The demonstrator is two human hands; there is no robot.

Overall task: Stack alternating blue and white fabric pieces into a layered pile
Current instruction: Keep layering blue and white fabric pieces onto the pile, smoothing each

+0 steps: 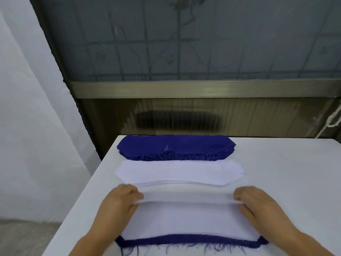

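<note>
Head view, looking down over a white table [276, 172]: laying a white fabric piece [184, 218] onto the near layered pile [191, 242], with a fringe of frayed blue edge showing beneath it along the front. Left hand [118, 204] pinching the far left edge of that white piece, fingers curled around it; right hand [258, 204] pinching the far right edge likewise, the cloth drawn taut between them and its far edge raised slightly off the surface. Near edge already down on the pile, set just back from the blue border.

Farther along the table, two supply heaps: a stack of white pieces [177, 172] just beyond the hands, and a stack of blue pieces [175, 146] behind it at the table's far edge, the two touching or nearly so.

By the look of it, midway through placing a white layer, not yet released. Next move likely calling for lowering the far edge flat, squaring corners against the blue layer below, smoothing out slack, then reaching past the white stack for a blue piece to keep the alternation. Loose blue threads apt to snag or drag on lifting.

No brand, label or legible writing anywhere in view; only faint branch-and-grid patterning on the frosted window [184, 43] behind.
</note>
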